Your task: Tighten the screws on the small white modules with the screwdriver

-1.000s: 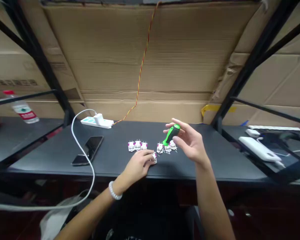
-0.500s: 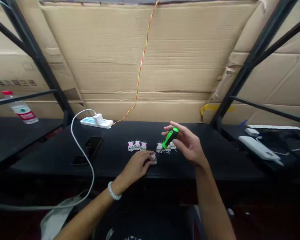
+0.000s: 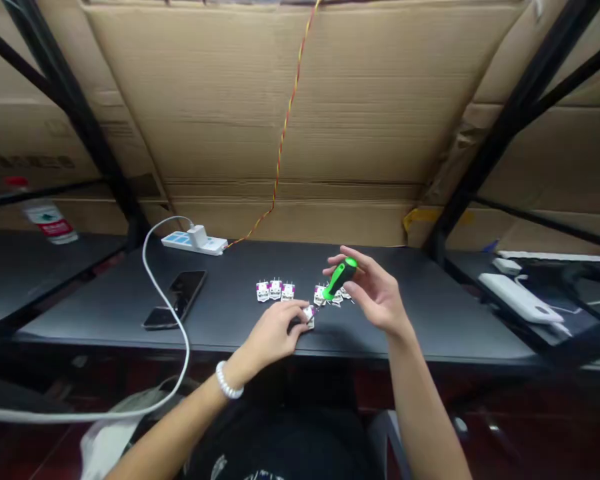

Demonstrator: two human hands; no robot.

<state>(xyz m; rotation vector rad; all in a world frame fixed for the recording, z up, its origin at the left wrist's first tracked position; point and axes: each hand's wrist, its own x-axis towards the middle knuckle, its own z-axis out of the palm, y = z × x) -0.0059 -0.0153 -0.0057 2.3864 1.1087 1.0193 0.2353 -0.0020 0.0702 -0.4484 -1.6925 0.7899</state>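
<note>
My left hand (image 3: 276,328) is closed on a small white-and-purple module (image 3: 309,316), which rests at the front of the black table. A green-and-black screwdriver (image 3: 341,277) is gripped in my right hand (image 3: 373,285), its handle tilted up to the right. Its thin shaft points down-left to the module in my left hand; I cannot tell whether the tip sits in a screw. Three similar white-and-purple modules (image 3: 275,290) stand in a row behind my left hand. Several more modules (image 3: 320,295) lie behind the screwdriver, partly hidden by it and my right hand.
A phone (image 3: 190,291) lies on the table (image 3: 240,267) at left, crossed by a white cable (image 3: 150,267). That cable's plug sits in a power strip (image 3: 213,246). A bottle (image 3: 53,220) stands far left, a white device (image 3: 520,298) lies right, and cardboard (image 3: 355,120) backs the table.
The picture has grown brighter on the table and darker on the cardboard. Both hands, the screwdriver and the held module stay nearly in place.
</note>
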